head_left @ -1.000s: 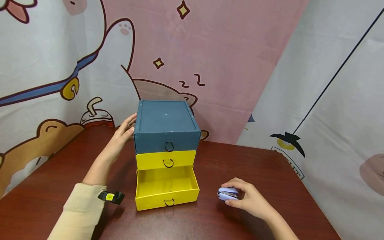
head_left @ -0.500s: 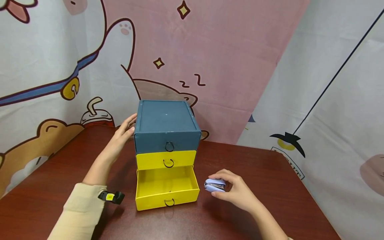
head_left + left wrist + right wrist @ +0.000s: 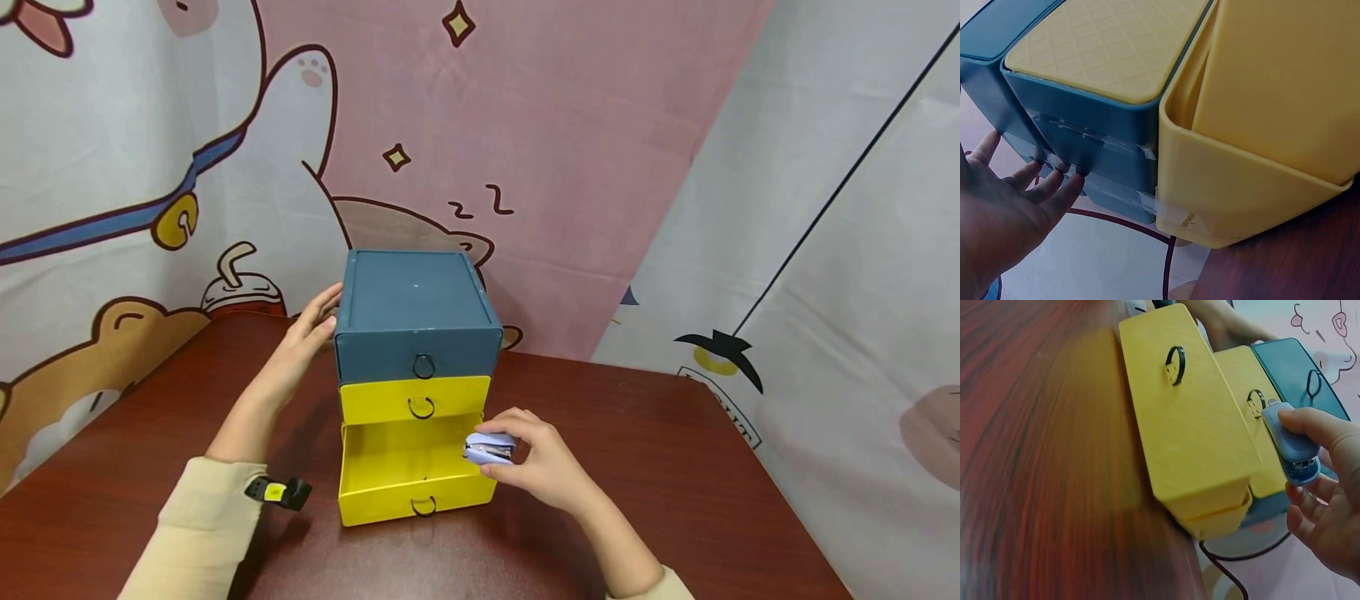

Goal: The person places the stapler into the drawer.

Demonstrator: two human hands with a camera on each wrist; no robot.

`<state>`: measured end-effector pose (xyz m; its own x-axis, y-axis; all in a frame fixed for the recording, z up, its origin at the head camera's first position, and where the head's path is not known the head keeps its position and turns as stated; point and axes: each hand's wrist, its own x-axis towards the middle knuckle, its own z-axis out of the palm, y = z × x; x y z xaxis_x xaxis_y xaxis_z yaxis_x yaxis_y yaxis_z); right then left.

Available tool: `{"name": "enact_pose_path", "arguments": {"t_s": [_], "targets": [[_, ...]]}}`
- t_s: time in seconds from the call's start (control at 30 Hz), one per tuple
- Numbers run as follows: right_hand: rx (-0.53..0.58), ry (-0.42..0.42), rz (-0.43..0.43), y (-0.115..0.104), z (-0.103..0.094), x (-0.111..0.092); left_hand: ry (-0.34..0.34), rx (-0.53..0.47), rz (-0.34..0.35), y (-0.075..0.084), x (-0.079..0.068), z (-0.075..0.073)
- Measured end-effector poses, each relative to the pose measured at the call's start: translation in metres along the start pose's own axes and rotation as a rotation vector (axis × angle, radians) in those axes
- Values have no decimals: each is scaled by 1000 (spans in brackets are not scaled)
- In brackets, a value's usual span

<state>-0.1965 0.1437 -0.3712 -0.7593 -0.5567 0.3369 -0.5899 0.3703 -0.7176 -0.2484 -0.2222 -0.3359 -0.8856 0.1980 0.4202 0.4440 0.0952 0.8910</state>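
A small light-blue stapler [image 3: 491, 448] is pinched between the thumb and fingers of my right hand [image 3: 547, 462]. It hangs over the right edge of the pulled-out yellow bottom drawer [image 3: 416, 502], and in the head view nothing lies inside that drawer. Above it are a yellow middle drawer [image 3: 382, 402], pushed in, and a blue top drawer [image 3: 378, 360] under the blue cabinet top [image 3: 416, 292]. Each drawer front carries a black ring pull. My left hand [image 3: 1010, 212] has its fingers spread, fingertips against the cabinet's taped blue side [image 3: 1097, 140].
The cabinet stands on a dark red-brown wooden table [image 3: 637, 433]. Behind the table hangs a cartoon-printed cloth [image 3: 562, 167]. A black strap [image 3: 277, 492] with a yellow label sits at my left cuff.
My right hand has carried the stapler leftward and slightly upward, from over the table at the right to the drawer's right edge. The left hand and cabinet have stayed put.
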Motion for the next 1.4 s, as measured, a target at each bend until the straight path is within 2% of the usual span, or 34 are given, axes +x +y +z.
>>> {"name": "enact_pose_path", "arguments": {"t_s": [0.17, 0.47, 0.73, 0.9, 1.07, 1.27, 1.4], "targets": [[22, -1, 32, -3, 12, 12, -5, 1, 2, 0, 0, 0], [-22, -28, 23, 1, 31, 27, -4, -5, 3, 0, 0, -1], [-101, -63, 21, 1, 39, 33, -4, -6, 3, 0, 0, -1], [-143, -90, 41, 0, 41, 34, 2, -1, 1, 0, 0, -1], [-100, -90, 54, 0, 41, 32, 0, -3, -1, -1, 0, -1], [-80, -48, 13, -4, 39, 26, 2, -3, -2, 0, 0, -1], [-122, -9, -10, -11, 40, 20, 0, -6, -1, 0, -1, -1]]}}
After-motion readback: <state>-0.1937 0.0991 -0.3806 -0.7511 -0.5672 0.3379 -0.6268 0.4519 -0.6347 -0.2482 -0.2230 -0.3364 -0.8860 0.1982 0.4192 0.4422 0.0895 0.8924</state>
